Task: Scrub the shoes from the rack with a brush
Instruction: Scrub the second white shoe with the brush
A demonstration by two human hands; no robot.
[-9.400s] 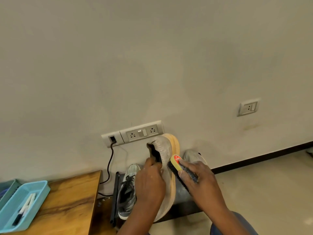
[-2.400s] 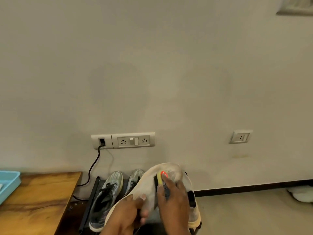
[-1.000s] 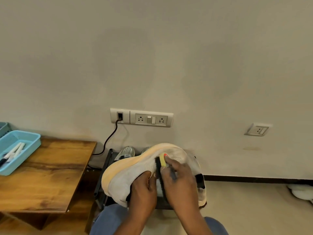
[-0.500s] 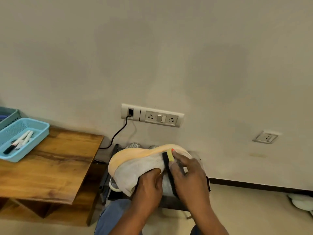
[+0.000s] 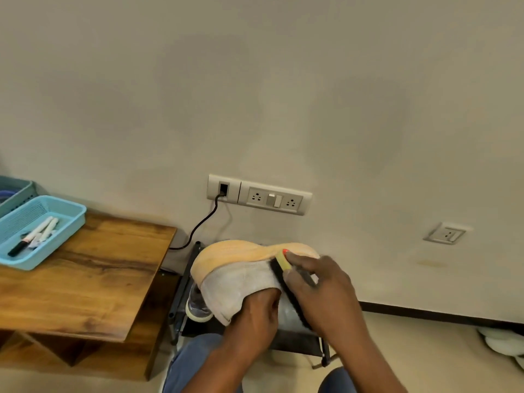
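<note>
While the left hand [image 5: 252,313] grips the white shoe [image 5: 241,282] from below, fingers curled into its opening, the right hand [image 5: 320,290] is wrapped round the brush [image 5: 285,276], whose dark bristles lie against the shoe's fabric side. The shoe is held up in front of the dark shoe rack [image 5: 181,290], turned on its side with the orange sole [image 5: 241,252] uppermost and its rounded end pointing toward the wooden counter [image 5: 85,279], which stands just beside the rack. Scrubbing of the upper looks to be the step in hand. The next move probably calls for drawing the brush along the fabric with steady pressure while the left hand braces the shoe against the push, then turning it to reach untouched patches. Another grey shoe [image 5: 197,307] peeks out on the rack behind the held one.

Compared with half a second ago, little differs: both hands keep the same holds, the brush sits at much the same spot near the sole edge, and the view has shifted slightly, showing more of the counter and its blue tray [image 5: 65,219].
</note>
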